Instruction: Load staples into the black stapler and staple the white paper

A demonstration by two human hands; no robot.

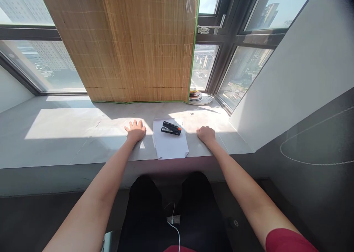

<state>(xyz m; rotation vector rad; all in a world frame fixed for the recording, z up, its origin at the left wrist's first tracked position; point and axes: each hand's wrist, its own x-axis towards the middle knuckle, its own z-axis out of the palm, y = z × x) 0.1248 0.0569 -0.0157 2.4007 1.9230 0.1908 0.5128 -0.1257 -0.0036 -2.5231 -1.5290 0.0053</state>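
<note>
My left hand [136, 131] lies flat on the pale window sill [69, 149], fingers spread, holding nothing. On the sill's right part rests my right hand [206, 135], its fingers curled into a fist with nothing seen in it. Between the two hands is white paper [170, 146], its front corners slightly curled at the sill's edge. A black stapler [171, 128] with an orange-red spot at one end lies across the paper's upper part. Neither hand touches the paper or the stapler. Two tiny dark marks or bits [191, 114] show on the sill behind.
A bamboo blind [138, 45] hangs over the window behind the sill. Stacked round plates or discs [199, 98] stand in the back right corner, partly behind the blind. A white wall [276, 67] bounds the right side. A white cable [177, 231] runs between my legs.
</note>
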